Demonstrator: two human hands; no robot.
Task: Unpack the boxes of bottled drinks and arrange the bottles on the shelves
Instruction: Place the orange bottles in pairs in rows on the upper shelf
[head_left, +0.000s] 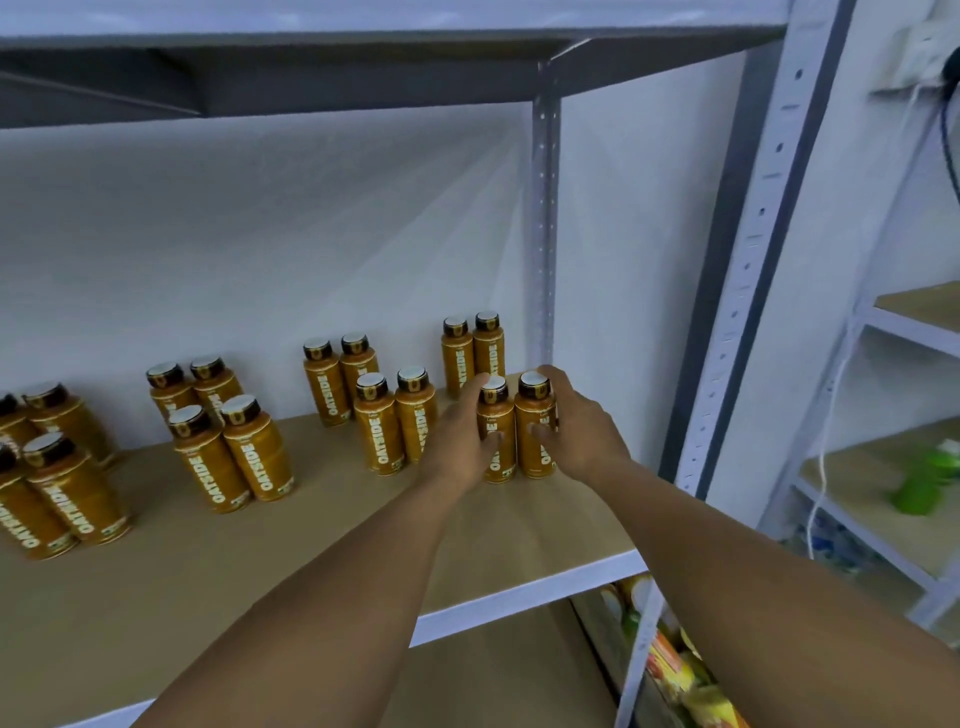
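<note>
Labels (543, 456) half-hidden: left hand (457, 441) grips left bottle (497, 415), right hand (579, 431) grips right bottle (532, 410).

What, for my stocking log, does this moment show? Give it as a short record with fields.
left hand: grips the left front bottle
right hand: grips the right front bottle
held bottles: upright, side by side, at the shelf's right end
shelf: brown board, white front edge
stocked bottles: orange, dark caps, upright in small clusters
neighbouring rack: green bottle, blurred
</note>
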